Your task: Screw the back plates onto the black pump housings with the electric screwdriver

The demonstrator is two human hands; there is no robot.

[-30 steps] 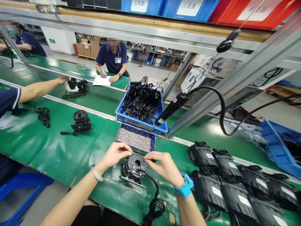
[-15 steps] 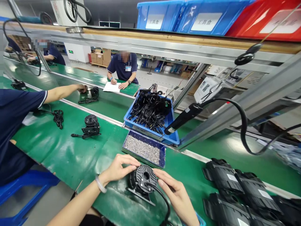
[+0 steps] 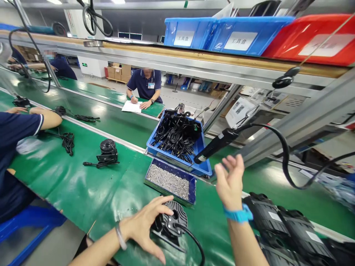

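Observation:
A black round ribbed device (image 3: 177, 214) with a flat bracket and a thick cable sits on the green mat before me. Against its left side is my left hand (image 3: 148, 223), thumb and fingers spread wide, fingertips over the top edge. My right hand (image 3: 230, 179) is raised in the air to the right, fingers apart and holding nothing. Just up and left of it hangs a black electric screwdriver (image 3: 216, 145) on its cord, apart from the fingers. Behind the device stands a dark blue tray (image 3: 169, 195) of small silver screws.
A blue bin (image 3: 155, 147) full of black cabled parts stands behind the screws. Several black housings (image 3: 294, 227) lie at the right. Another cabled device (image 3: 107, 150) rests to the left, near a co-worker's arm (image 3: 51, 118). A metal post (image 3: 266, 136) and overhead shelf frame the bench.
My right hand has left the device and risen up and right toward the screwdriver. My left hand has spread over the device's left side. The co-worker's arm at left has drawn back.

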